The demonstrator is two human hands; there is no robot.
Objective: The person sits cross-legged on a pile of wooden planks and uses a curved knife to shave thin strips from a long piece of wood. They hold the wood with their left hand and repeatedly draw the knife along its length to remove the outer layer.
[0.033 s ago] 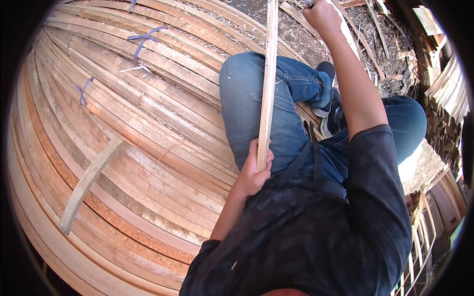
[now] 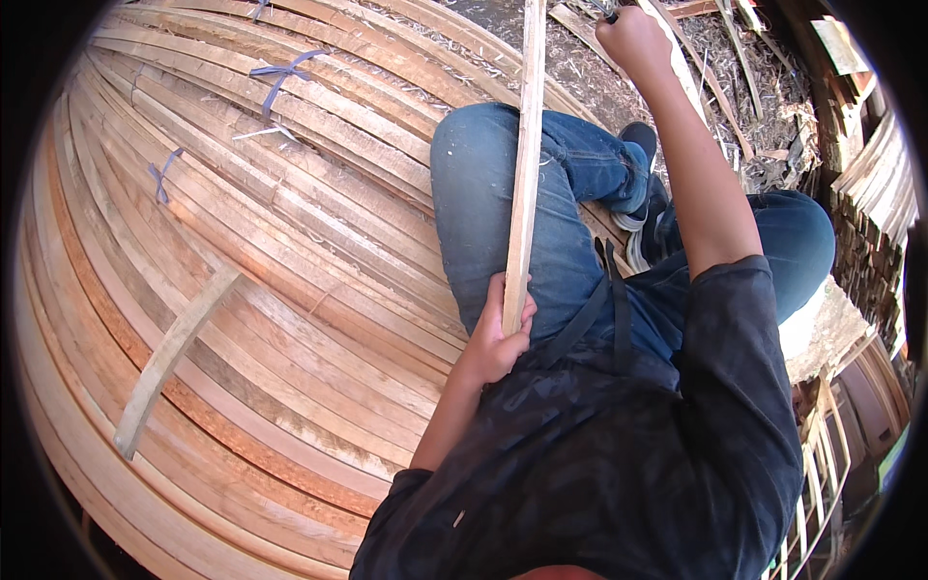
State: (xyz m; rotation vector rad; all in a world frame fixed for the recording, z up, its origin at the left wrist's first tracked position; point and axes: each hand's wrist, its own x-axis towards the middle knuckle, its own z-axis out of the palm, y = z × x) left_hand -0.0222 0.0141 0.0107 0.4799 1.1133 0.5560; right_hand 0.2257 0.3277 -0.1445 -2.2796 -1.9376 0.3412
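Note:
My left hand [image 2: 500,346] is closed around the near end of a long, pale wooden strip [image 2: 525,174], beside my hip. The strip rises over my bent left leg and runs out past the top edge of the view. My right hand [image 2: 638,41] is far out at the upper right, closed in a fist. A short dark end [image 2: 611,16] pokes out of this fist, looking like part of a handle; the rest is hidden, so its kind cannot be made out. The right hand is apart from the strip.
Bundled wooden strips [image 2: 290,232] spread under and left of me, some tied with blue bands [image 2: 280,77]. A short curved slat [image 2: 179,358] lies across them. Shavings and scraps [image 2: 764,106] litter the ground at upper right. Stacked thin wood [image 2: 875,193] stands at far right.
My right fist has come very slightly nearer to me. My left hand and the wooden strip stay where they were.

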